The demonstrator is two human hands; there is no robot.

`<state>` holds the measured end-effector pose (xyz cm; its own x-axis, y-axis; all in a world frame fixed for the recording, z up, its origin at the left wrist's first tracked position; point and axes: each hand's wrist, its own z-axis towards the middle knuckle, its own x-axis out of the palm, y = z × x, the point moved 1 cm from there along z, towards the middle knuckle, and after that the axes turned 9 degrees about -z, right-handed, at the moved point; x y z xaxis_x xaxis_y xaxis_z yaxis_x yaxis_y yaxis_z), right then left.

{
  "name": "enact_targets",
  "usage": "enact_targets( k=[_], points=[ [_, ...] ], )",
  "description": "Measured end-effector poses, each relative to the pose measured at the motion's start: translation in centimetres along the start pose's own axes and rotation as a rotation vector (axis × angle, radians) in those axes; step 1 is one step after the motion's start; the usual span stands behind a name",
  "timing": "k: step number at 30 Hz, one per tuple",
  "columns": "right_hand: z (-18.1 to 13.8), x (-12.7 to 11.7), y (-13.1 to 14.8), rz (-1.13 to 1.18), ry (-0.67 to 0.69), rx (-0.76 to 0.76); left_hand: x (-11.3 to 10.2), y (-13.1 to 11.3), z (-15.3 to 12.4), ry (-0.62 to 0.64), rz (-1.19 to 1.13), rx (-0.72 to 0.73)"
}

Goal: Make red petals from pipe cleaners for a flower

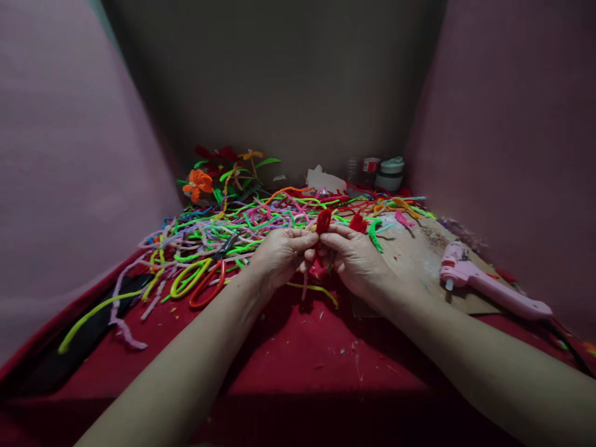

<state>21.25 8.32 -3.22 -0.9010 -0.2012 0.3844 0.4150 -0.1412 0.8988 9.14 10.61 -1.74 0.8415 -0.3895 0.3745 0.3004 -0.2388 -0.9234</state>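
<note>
My left hand (279,251) and my right hand (354,257) meet at the middle of the red cloth (298,360), fingers pinched together. Between them stands a small red fuzzy pipe-cleaner piece (323,220), its curled top poking above my fingertips. A pale pink stem (305,285) hangs down below my hands. Both hands are closed on this piece. Just behind them spreads a heap of coloured pipe cleaners (242,226).
A pink glue gun (484,282) lies on brown cardboard (419,248) at the right. Scissors with red and yellow-green handles (200,282) lie at the left. Finished pipe-cleaner flowers (200,183) and small jars (382,172) stand at the back. Pink walls close in both sides.
</note>
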Motion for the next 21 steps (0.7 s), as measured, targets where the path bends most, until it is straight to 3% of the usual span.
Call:
enact_targets(
  k=[4,8,11,16,21],
  points=[
    [-0.2,-0.2,0.0,-0.069,-0.047,0.016,0.2,0.0,0.0,-0.093,0.053,0.033],
    [-0.3,-0.3,0.3,-0.144,-0.137,0.051,1.0,-0.6,-0.5,-0.260,0.279,0.300],
    [-0.4,-0.3,0.4,-0.228,-0.180,0.005,1.7,-0.6,-0.9,-0.274,0.461,0.427],
    [-0.8,0.0,0.6,-0.296,-0.195,-0.045,2.0,-0.2,-0.9,-0.281,0.552,0.366],
    [-1.0,0.1,0.5,-0.541,-0.249,-0.116,2.1,-0.3,-0.7,-0.325,0.637,0.282]
  ],
)
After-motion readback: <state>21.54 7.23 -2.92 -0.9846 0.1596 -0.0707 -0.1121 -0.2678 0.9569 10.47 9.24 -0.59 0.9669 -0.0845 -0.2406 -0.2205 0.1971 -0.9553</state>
